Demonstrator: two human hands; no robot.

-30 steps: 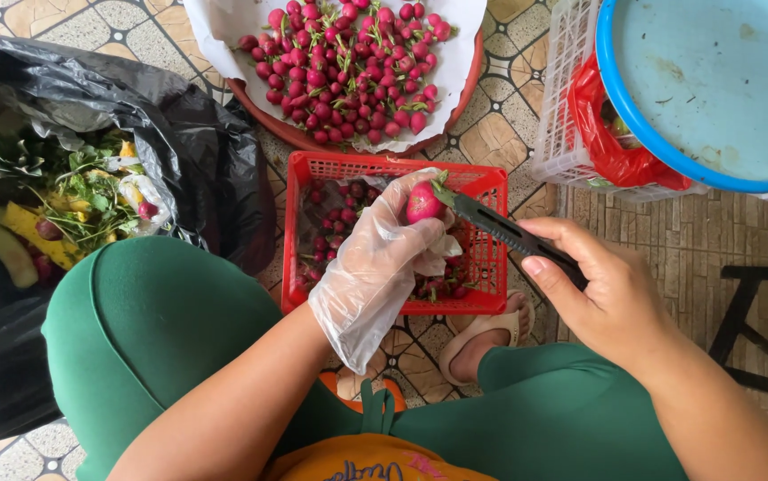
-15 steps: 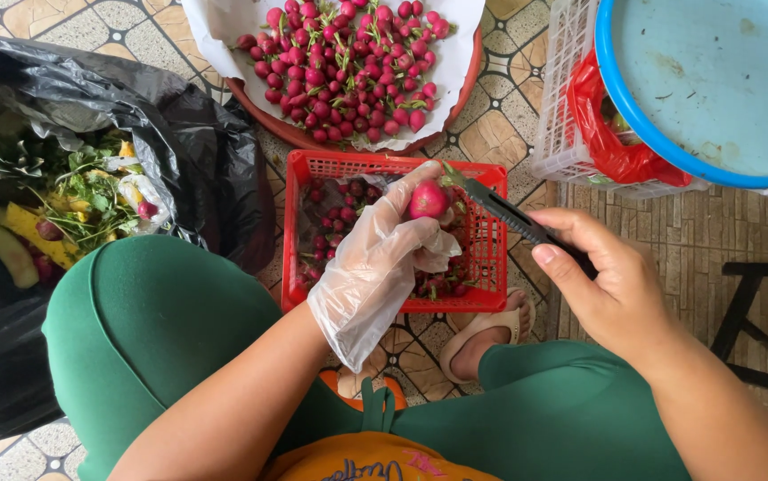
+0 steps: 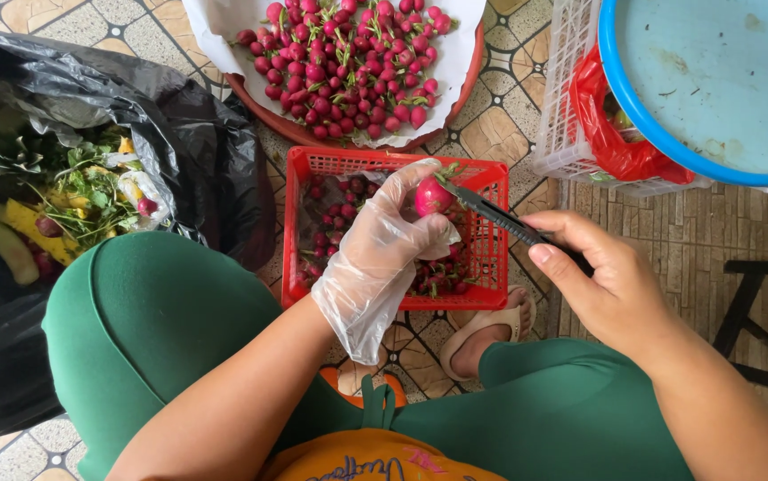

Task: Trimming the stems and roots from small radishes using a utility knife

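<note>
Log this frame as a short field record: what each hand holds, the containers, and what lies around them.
left hand: in a clear plastic glove, holds one radish above the red basket
right hand: bare, grips a dark knife, blade tip at the radish
red basket: on the tiled floor, holds radishes
round tray: lined white, heaped with radishes with green tops
black bag: to the person's left, holds leafy scraps and peels
blue lid: on a white crate, with a red bag
</note>
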